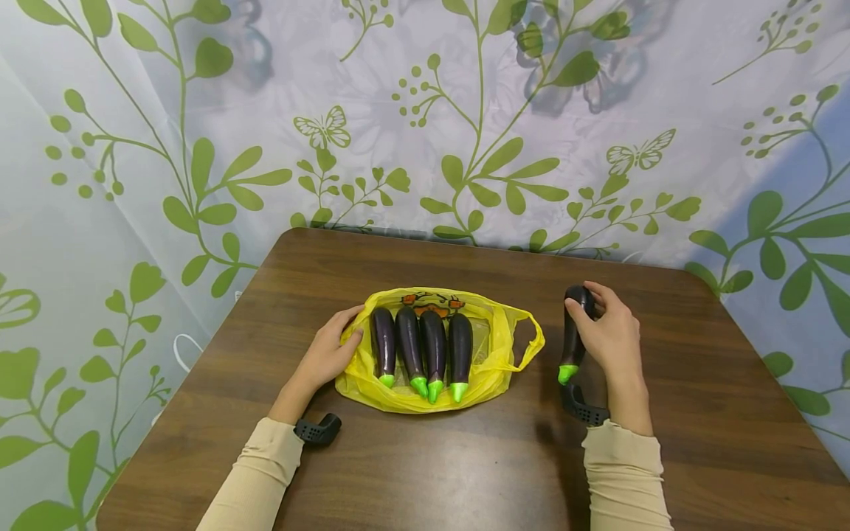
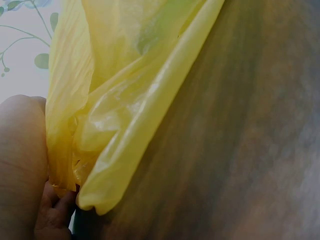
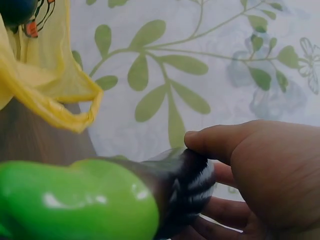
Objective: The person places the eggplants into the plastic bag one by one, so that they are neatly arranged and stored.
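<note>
My right hand (image 1: 612, 332) grips an eggplant (image 1: 572, 343) near its dark rounded end, to the right of the bag. Its bright green stem end points toward me; in the right wrist view the green cap (image 3: 85, 197) fills the lower left, with thumb and fingers around the dark body. A yellow plastic bag (image 1: 494, 383) lies with its mouth spread wide on the table. Several more eggplants (image 1: 434, 346) lie side by side in it, green ends toward me. At the bag's left rim my left hand (image 1: 332, 346) holds the plastic, thumb on the inner side.
The brown wooden table (image 1: 425, 472) reaches back to a white curtain (image 1: 372, 147) printed with green leaves. One bag handle (image 1: 533, 343) sticks out toward the right hand. Black wrist mounts (image 1: 319, 429) sit on both wrists, and a white cable (image 1: 182, 346) loops beside the table's left edge.
</note>
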A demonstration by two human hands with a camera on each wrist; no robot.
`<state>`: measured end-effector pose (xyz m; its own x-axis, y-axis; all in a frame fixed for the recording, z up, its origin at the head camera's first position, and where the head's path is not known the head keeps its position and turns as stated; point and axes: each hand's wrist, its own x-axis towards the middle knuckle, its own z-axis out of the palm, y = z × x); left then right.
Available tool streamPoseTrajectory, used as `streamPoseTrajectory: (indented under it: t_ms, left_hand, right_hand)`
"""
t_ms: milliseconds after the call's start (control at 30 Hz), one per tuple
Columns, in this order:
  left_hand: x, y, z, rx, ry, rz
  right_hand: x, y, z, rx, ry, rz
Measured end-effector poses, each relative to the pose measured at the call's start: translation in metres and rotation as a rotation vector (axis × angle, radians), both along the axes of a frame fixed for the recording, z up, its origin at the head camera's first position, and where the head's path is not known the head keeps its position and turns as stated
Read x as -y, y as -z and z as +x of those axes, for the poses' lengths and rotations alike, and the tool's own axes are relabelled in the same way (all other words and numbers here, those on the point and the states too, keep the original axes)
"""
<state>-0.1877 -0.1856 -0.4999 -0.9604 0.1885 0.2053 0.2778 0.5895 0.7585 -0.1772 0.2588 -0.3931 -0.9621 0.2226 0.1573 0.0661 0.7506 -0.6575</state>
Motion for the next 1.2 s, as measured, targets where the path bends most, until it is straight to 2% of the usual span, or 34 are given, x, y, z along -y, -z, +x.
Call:
streamPoseTrajectory:
  t_ms: [367, 800, 1200]
  left_hand:
    - [0.001, 0.001, -0.001, 0.004, 0.004, 0.007]
    - [0.001, 0.000, 0.000, 0.035, -0.001, 0.007]
    - [0.000, 0.000, 0.000, 0.027, 0.000, 0.002]
  right_hand:
    - [0.019, -0.005, -0.001, -0.042, -0.065, -0.018]
    - [0.041, 0.002, -0.005, -0.072, -0.174, -0.023]
    - [0.058, 0.004, -0.006, -0.039, -0.240, -0.018]
